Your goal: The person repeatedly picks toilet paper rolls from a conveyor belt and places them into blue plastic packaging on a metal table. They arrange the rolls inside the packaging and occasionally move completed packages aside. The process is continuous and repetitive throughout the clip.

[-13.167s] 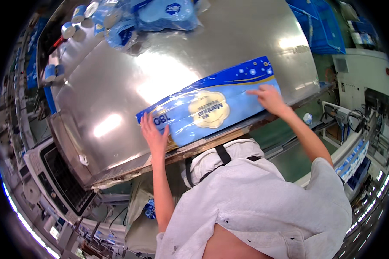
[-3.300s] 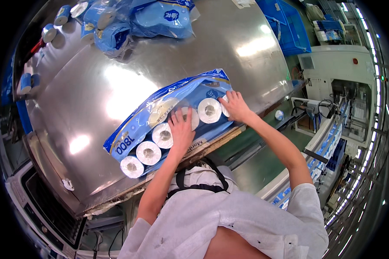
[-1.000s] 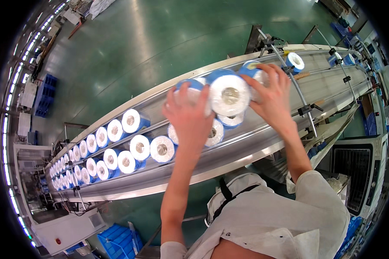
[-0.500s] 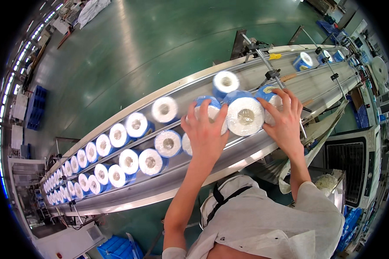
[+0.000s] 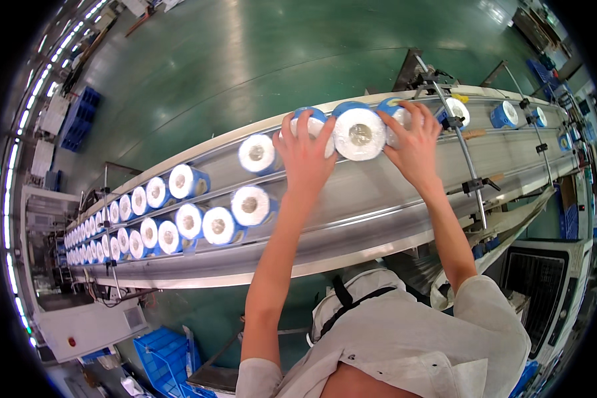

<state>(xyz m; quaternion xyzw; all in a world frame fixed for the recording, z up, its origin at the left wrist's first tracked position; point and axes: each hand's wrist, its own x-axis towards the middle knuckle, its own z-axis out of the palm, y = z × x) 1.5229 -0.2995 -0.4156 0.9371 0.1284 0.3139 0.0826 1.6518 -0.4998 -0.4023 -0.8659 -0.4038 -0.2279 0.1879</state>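
Three wrapped toilet paper rolls stand side by side in the far lane of a conveyor, white ends up, blue film round their sides. My left hand (image 5: 305, 154) grips the left roll (image 5: 310, 114), fingers bent over its end. Around the right roll (image 5: 388, 106) curls my right hand (image 5: 414, 144), thumb and fingertips pressing it. Between them the middle roll (image 5: 359, 134) sits squeezed by its neighbours, its core showing through clear film. Just left of my left hand stands another roll (image 5: 257, 154) in the far lane. A near-lane roll (image 5: 253, 205) stands nearer my left forearm.
Two rows of rolls (image 5: 156, 192) stretch left along the conveyor (image 5: 378, 199), split by a metal rail. Crossbars with clamps (image 5: 454, 123) span it on the right, where more rolls (image 5: 504, 114) stand. A blue crate (image 5: 160, 361) lies below left; a dark-fronted machine (image 5: 544, 278) stands at right.
Both hands have shifted the three rolls from the near lane to the far lane. Other rolls have travelled left. The view has swung slightly.
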